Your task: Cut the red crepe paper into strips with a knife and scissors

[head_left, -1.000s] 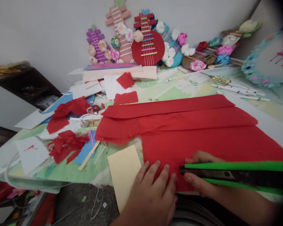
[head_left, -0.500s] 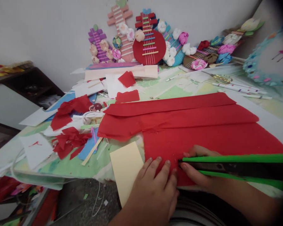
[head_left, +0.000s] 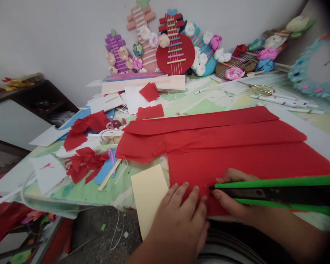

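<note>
My left hand (head_left: 178,216) lies with its fingers spread on the lower edge of a large red sheet (head_left: 236,157), just right of a cream paper card (head_left: 148,194). In my right hand (head_left: 236,194) is a black tool with green edges (head_left: 277,192), its narrow end at the sheet near my left fingertips. My thumb and fingers close round that end. Two folded red strips (head_left: 203,124) lie along the upper part of the sheet.
Red scraps (head_left: 85,165), white paper (head_left: 48,172) and a blue piece (head_left: 106,172) litter the left side. Scissors (head_left: 261,89) and striped white sticks (head_left: 286,102) lie at the back right. Decorated paper instruments (head_left: 176,53) lean against the wall.
The whole view has shifted slightly, with the table's contents appearing a little further right. Both hands keep nearly the same place on the red sheet.
</note>
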Demonstrator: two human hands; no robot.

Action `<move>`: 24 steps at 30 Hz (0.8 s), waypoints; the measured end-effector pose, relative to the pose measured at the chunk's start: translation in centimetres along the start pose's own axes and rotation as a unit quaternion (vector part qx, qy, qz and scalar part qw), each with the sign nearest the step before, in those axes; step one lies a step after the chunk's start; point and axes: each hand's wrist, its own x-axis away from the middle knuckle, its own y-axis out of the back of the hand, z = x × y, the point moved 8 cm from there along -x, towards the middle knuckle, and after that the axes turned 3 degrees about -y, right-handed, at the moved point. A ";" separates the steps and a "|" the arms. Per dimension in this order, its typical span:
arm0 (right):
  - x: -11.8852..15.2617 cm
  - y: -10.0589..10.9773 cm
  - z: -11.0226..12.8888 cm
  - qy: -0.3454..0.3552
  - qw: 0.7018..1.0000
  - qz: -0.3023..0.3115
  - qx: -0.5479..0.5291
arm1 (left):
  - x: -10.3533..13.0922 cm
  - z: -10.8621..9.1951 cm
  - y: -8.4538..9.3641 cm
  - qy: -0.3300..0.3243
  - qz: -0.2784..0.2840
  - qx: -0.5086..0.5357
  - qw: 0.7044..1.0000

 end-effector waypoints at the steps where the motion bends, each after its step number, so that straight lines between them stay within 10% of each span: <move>1: 0.0 0.0 0.0 -0.001 1.000 0.003 -0.005 | 0.0 0.0 0.0 0.001 0.001 0.000 1.000; 24: -0.1 -0.5 0.5 0.028 0.999 0.024 -0.023 | 0.1 -0.2 -0.5 -0.006 0.017 -0.015 1.000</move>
